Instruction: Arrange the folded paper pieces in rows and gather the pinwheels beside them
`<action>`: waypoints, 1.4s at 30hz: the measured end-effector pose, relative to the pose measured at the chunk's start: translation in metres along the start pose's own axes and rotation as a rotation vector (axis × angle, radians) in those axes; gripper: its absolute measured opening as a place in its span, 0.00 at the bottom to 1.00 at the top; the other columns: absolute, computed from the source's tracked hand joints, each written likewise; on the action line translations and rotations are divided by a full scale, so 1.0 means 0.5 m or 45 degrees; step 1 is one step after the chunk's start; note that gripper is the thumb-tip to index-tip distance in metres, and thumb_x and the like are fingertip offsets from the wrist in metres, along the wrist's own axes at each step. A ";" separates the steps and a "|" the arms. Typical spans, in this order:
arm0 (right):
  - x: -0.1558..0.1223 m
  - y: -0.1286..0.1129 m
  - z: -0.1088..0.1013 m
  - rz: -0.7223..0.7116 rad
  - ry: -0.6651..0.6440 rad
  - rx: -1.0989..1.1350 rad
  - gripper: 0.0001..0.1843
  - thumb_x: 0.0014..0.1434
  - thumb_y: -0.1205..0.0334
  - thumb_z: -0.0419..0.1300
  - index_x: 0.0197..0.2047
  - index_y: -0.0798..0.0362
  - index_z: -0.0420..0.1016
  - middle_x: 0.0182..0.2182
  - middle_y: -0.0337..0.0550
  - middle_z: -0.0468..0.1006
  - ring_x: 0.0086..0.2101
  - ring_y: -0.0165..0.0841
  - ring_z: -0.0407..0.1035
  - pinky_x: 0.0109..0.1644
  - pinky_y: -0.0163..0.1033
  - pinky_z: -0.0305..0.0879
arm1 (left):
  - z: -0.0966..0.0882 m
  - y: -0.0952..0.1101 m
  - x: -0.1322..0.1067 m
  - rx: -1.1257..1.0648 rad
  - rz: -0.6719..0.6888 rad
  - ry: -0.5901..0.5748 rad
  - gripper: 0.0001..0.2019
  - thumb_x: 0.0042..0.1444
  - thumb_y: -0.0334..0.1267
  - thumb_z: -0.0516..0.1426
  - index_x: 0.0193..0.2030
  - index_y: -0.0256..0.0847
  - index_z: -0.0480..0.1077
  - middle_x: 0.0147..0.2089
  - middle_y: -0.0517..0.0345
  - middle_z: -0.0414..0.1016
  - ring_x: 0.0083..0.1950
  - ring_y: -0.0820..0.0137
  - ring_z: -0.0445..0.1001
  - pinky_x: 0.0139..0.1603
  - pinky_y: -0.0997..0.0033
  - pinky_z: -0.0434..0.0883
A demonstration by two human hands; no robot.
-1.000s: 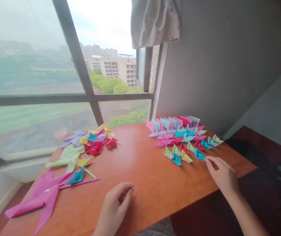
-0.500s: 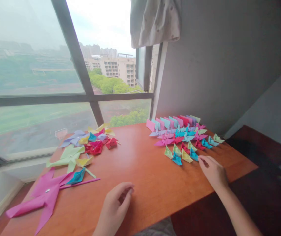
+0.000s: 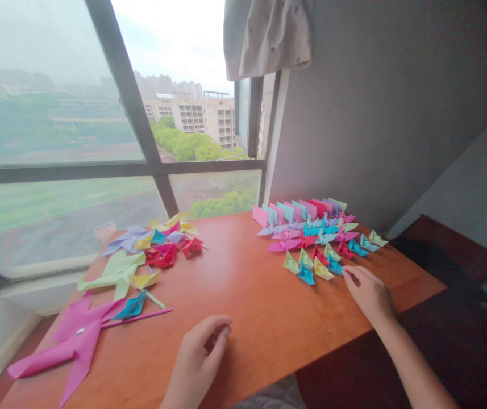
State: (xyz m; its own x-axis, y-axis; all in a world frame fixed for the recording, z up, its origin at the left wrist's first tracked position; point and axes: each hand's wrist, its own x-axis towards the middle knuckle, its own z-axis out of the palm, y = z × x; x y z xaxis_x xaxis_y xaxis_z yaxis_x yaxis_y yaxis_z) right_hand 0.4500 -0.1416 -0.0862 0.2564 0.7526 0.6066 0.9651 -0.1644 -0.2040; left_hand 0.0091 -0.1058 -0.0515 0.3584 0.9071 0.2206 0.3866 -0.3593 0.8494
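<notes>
My right hand [image 3: 369,292] rests on the wooden table [image 3: 247,295] at its right side. Its fingers are drawn together, and the tips lie just beside a small blue folded paper piece [image 3: 335,266] with nothing visible between them. That piece ends a front row of small green, blue and yellow folded pieces [image 3: 307,267]. Behind them lie rows of pink, blue and purple folded papers [image 3: 307,218]. My left hand [image 3: 198,358] lies near the front edge, fingers curled loosely inward, holding nothing.
Paper pinwheels lie on the left: a large pink one [image 3: 73,338], a pale green one [image 3: 117,270], and a heap of smaller red, yellow and purple ones [image 3: 164,244]. A window [image 3: 55,142] runs behind, with a grey wall [image 3: 375,113] to the right. The table's right edge drops to a dark floor.
My right hand slid left along the table and brought the blue piece up beside the yellow one in the front row. My left hand has stayed put.
</notes>
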 end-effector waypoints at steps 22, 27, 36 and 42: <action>-0.038 -0.296 -0.023 -0.317 -0.177 0.641 0.10 0.66 0.63 0.54 0.44 0.50 0.76 0.35 0.43 0.79 0.32 0.31 0.74 0.39 0.35 0.72 | -0.060 0.006 0.014 0.350 0.051 0.088 0.10 0.61 0.34 0.51 0.41 0.42 0.73 0.37 0.55 0.78 0.32 0.69 0.76 0.33 0.73 0.72; -0.063 -0.352 0.002 -0.324 -0.284 0.758 0.10 0.67 0.63 0.52 0.44 0.50 0.75 0.33 0.42 0.78 0.31 0.31 0.74 0.36 0.35 0.72 | -0.190 -0.029 0.010 0.958 0.037 0.503 0.11 0.62 0.39 0.51 0.45 0.42 0.72 0.44 0.51 0.78 0.43 0.60 0.77 0.44 0.65 0.71; -0.076 -0.351 0.007 -0.357 -0.355 0.715 0.11 0.67 0.63 0.51 0.45 0.50 0.74 0.34 0.44 0.78 0.34 0.33 0.74 0.38 0.36 0.71 | -0.305 -0.043 -0.022 1.324 -0.327 0.461 0.15 0.63 0.42 0.50 0.51 0.43 0.71 0.47 0.52 0.79 0.37 0.61 0.79 0.27 0.71 0.65; -0.075 -0.354 0.006 -0.348 -0.346 0.725 0.11 0.67 0.65 0.51 0.45 0.50 0.74 0.34 0.44 0.78 0.34 0.33 0.74 0.40 0.36 0.71 | -0.304 -0.070 -0.023 1.289 -0.294 0.417 0.14 0.61 0.41 0.51 0.48 0.41 0.73 0.47 0.51 0.80 0.41 0.57 0.79 0.34 0.66 0.70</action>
State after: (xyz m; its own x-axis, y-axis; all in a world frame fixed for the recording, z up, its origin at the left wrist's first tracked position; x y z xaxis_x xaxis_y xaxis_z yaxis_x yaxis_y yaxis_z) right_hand 0.2695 -0.1389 -0.0750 -0.0869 0.8646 0.4948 0.7954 0.3593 -0.4882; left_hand -0.1377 -0.0705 -0.0110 0.0014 0.9364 0.3510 0.9901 -0.0506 0.1310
